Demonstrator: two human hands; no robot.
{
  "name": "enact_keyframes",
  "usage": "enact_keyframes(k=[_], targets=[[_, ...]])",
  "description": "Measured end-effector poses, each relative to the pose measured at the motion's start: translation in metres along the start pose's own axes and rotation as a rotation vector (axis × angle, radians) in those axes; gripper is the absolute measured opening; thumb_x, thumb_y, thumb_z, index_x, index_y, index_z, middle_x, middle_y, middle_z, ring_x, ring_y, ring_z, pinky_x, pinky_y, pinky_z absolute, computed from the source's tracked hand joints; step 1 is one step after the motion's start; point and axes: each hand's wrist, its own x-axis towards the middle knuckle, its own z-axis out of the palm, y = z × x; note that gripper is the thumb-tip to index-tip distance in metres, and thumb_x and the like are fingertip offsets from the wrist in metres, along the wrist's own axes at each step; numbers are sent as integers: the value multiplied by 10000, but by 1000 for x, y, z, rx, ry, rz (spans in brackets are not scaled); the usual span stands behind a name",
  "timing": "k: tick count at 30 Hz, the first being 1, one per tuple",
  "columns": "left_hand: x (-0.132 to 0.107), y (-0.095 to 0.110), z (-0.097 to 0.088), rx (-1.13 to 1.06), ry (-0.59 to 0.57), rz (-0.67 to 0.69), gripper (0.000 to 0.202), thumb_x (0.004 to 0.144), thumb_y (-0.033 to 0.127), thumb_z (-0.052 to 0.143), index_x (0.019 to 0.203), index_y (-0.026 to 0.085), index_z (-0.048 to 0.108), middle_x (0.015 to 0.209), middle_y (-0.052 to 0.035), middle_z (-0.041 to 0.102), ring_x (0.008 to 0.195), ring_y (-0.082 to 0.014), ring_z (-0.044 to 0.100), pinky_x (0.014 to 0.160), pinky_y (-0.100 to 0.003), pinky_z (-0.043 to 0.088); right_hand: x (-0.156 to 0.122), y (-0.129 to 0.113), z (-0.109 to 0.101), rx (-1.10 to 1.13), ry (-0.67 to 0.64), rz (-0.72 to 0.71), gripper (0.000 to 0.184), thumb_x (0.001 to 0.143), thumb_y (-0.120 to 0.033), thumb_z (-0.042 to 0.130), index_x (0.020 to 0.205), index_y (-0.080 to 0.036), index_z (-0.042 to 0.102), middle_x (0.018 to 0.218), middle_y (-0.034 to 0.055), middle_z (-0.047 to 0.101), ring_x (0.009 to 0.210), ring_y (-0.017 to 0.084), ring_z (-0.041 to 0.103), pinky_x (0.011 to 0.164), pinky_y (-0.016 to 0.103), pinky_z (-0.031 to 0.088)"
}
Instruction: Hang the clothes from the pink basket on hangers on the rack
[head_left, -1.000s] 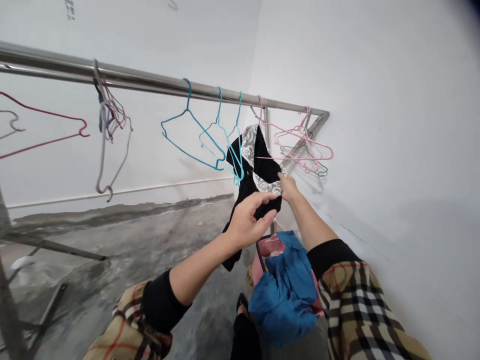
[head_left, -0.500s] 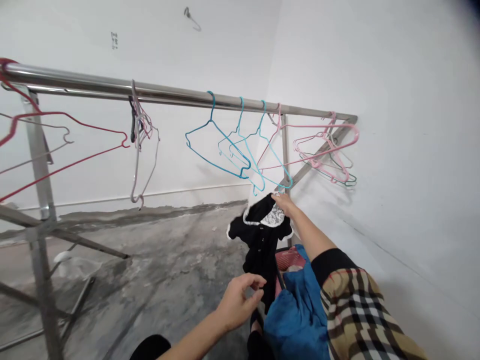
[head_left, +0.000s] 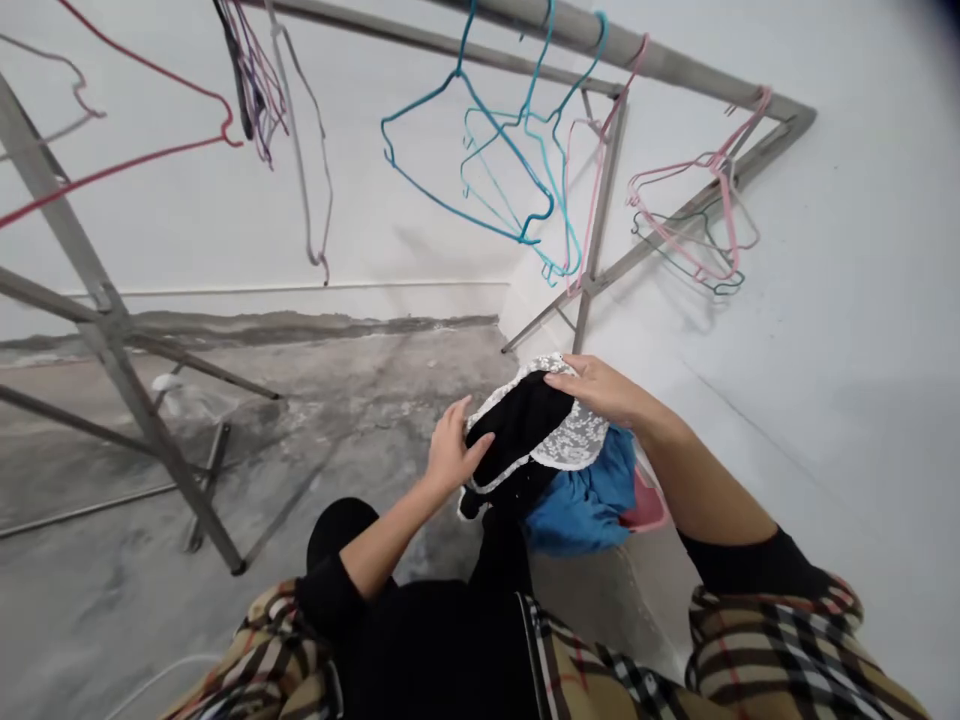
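A black garment with a white lace collar (head_left: 525,430) is held between both hands at waist height. My left hand (head_left: 448,456) grips its left edge, fingers curled over the black cloth. My right hand (head_left: 604,388) pinches the lace collar on the right side. Under the garment lies blue cloth (head_left: 589,495) on top of a pink basket (head_left: 646,508). Above hang empty wire hangers: blue ones (head_left: 495,160) and pink ones (head_left: 694,205) on a steel rail (head_left: 645,55).
A steel drying rack (head_left: 112,330) with slanted legs stands on the left over a rough concrete floor. A red hanger (head_left: 135,160) and grey hangers (head_left: 300,130) hang on it. White walls meet in a corner behind; the right wall is close.
The view tilted down. The garment came down from the hangers toward my body, and my left hand rose to take hold of its left edge.
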Motion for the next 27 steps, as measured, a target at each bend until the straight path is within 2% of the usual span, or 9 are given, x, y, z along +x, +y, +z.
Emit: enact_keyframes(k=[3, 5, 9, 12, 16, 19, 21, 24, 27], targets=[[0, 4, -24, 105, -84, -36, 527, 754, 107, 546, 1269, 218, 582, 1245, -80, 663, 1159, -246, 607, 1017, -408, 464, -26, -11, 5, -192, -121, -88, 200, 788, -400, 634, 799, -202, 661, 751, -6, 655, 773, 194, 582, 779, 326, 457], [-1, 7, -48, 129, -23, -62, 511, 735, 50, 475, 1180, 235, 644, 1201, -48, 690, 1135, -228, 624, 1010, -375, 469, -38, -13, 7, -426, -54, -136, 202, 828, -388, 570, 801, -203, 646, 728, 6, 645, 736, 198, 575, 719, 314, 442], [-6, 25, -111, 175, 376, 12, 520, 694, 27, 434, 1108, 228, 676, 1144, -30, 701, 1089, -188, 638, 987, -303, 474, -51, -4, 19, -1062, 157, -107, 233, 801, -236, 551, 1005, -201, 659, 927, 85, 700, 871, 276, 626, 746, 352, 440], [-20, 43, -157, 203, 712, 231, 491, 689, 32, 477, 1097, 223, 674, 1118, -44, 688, 1075, -187, 626, 980, -308, 471, -56, 0, 43, -1229, 117, -147, 443, 816, -175, 489, 1252, -188, 571, 1239, 134, 628, 1052, 306, 620, 843, 390, 466], [-48, 48, -203, 130, 1094, 358, 330, 701, 90, 617, 1007, 196, 684, 979, -45, 676, 937, -185, 622, 868, -313, 488, -67, -18, 83, -1135, -203, -341, 597, 778, -84, 429, 1362, -196, 483, 1370, 104, 551, 1202, 259, 570, 994, 389, 451], [-76, 36, -226, -154, 1190, 272, 142, 710, 173, 694, 850, 175, 665, 785, 5, 628, 696, -116, 585, 680, -230, 473, -75, -48, 107, -1009, -609, -437, 553, 798, -116, 456, 1334, -232, 523, 1315, 67, 602, 1200, 225, 581, 1010, 367, 462], [-97, 26, -235, -296, 1201, 242, 127, 690, 223, 729, 761, 168, 638, 695, 28, 603, 614, -95, 552, 617, -203, 454, -72, -72, 119, -950, -764, -477, 443, 861, -230, 494, 1297, -247, 571, 1268, 66, 639, 1162, 229, 607, 983, 366, 487], [-129, 12, -242, -333, 1172, 242, 158, 659, 254, 754, 713, 173, 629, 663, 30, 615, 589, -100, 552, 580, -197, 452, -50, -108, 133, -828, -612, -573, 431, 910, -421, 488, 1273, -219, 601, 1229, 99, 663, 1094, 239, 636, 924, 374, 521], [-152, -1, -244, -244, 1029, 279, 108, 689, 231, 734, 691, 174, 642, 625, 27, 615, 560, -101, 550, 557, -193, 448, -9, -145, 151, -654, -114, -651, 532, 903, -475, 471, 1352, -195, 527, 1190, 125, 665, 1032, 249, 643, 860, 393, 540]])
